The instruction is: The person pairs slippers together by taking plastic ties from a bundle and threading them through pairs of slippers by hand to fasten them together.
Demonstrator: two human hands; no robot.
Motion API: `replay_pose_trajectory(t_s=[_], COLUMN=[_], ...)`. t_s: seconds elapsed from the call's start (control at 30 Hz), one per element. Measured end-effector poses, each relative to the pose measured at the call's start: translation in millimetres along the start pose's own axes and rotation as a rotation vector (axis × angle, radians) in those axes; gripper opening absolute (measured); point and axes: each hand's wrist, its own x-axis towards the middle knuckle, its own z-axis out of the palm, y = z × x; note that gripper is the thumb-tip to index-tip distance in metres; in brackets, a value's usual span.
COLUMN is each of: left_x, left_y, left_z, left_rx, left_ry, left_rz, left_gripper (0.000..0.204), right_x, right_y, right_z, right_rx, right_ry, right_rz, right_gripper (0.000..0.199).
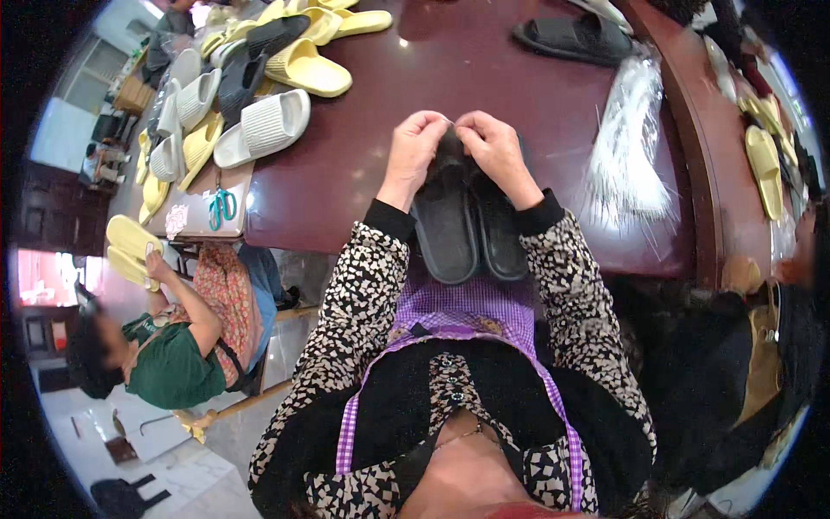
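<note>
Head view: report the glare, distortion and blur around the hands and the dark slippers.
Head view: small white glare spots on the glossy dark red table; fisheye bends the table edge and blacks out the corners; left hand and right hand fairly sharp above the pair of dark slippers, whose dark surface shows little detail; the rim is soft and smeared.

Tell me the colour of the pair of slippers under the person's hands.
Black; the pair of slippers lies side by side at the table edge, clearest in the head view.
</note>
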Motion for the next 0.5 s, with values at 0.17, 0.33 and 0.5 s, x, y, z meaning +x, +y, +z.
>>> replay_pose_trajectory(t_s=[0.17, 0.33, 0.5], left_x=[-6.3, -13.9, -13.5], left_y=[1.4, 6.5, 6.0], left_z=[-9.0, -5.4, -9.1], left_rx=[-0.038, -0.029, -0.100], left_ry=[-0.085, -0.116, -0.182], left_rz=[0.008, 0.024, -0.040], left_gripper=[0.006, 0.006, 0.006], right_x=[-5.3, -14.4, -13.9], right_y=[-5.5, -18.1, -15.7], right_z=[1.6, -5.7, -3.2], right_rx=[0.006, 0.084, 0.152], right_ry=[-0.020, -0.024, -0.056], right_rz=[0.008, 0.126, 0.114], right_gripper=[0.007, 0.007, 0.007])
